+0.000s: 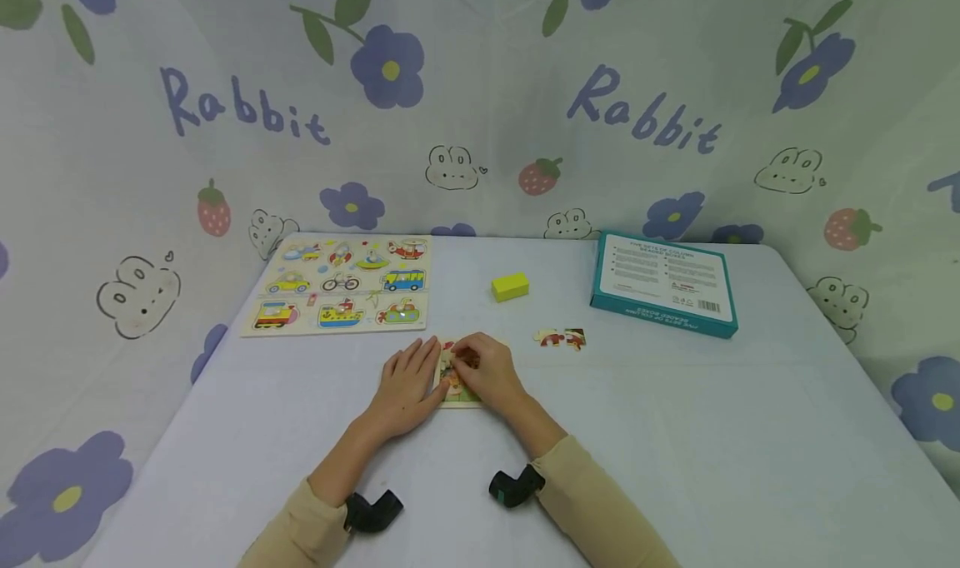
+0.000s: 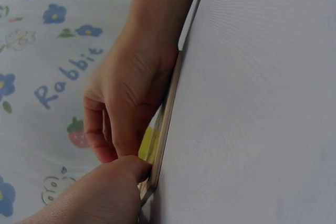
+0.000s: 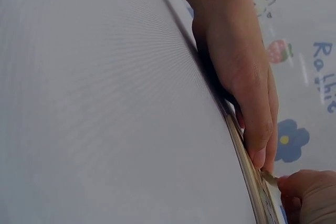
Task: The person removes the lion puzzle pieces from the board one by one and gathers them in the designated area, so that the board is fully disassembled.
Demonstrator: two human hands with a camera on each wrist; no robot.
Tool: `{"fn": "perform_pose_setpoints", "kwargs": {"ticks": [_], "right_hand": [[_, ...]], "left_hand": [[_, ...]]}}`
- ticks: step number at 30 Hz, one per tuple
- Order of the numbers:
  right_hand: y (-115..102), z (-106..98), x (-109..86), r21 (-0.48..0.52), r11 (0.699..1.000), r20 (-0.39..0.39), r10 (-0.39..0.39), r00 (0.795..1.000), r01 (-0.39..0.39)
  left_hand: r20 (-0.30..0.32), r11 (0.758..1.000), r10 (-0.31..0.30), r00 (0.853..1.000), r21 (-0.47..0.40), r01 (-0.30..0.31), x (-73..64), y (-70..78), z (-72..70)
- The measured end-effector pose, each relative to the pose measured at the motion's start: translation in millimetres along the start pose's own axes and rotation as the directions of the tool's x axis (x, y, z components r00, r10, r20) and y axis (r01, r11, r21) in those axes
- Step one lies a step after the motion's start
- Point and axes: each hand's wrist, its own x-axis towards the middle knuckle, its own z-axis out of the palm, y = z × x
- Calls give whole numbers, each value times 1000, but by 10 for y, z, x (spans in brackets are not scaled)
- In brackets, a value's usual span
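A small wooden jigsaw board (image 1: 461, 402) with a colourful picture lies on the table, partly hidden under both hands. My left hand (image 1: 406, 391) rests along its left side, fingers straight, the thumb touching its near left part. Over the board, my right hand (image 1: 491, 375) pinches a small puzzle piece (image 3: 270, 178) between thumb and index finger; in the right wrist view the piece is tilted at the board's surface. Several loose puzzle pieces (image 1: 552, 338) lie together to the right of my right hand.
At the back left lies a larger picture board (image 1: 345, 303) with vehicle shapes. A yellow block (image 1: 510, 286) stands behind the hands. The teal-edged box (image 1: 663, 281) lies at the back right. Patterned cloth (image 1: 480, 110) hangs behind the table.
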Motion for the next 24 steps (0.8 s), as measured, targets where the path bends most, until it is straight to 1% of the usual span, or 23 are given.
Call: {"fn": "perform_pose_setpoints", "kwargs": {"ticks": [5,6,8,13,15,24], "right_hand": [[-17,0,7,18,998,33,64,997,-65],[-17,2,6,13,997,41,72,997,-72],[-15,6,3,-44,996,55,77,996,-75],[-21,0,-6,-199,980,75,39,996,-23],[-29,-7,-3,-213,977,75,25,997,-8],[-40,-15,10,-208,978,101,42,994,-20]], "left_hand": [[-19,998,-61,998,22,62,-14,-4,7],[-23,997,-75,997,24,75,-16,-6,9],[-28,995,-94,995,23,94,-19,-14,16],[-31,996,-86,996,23,87,-17,-29,30],[-33,996,-81,996,27,82,-18,-25,25],[-32,997,-74,997,33,75,-19,-7,1]]}}
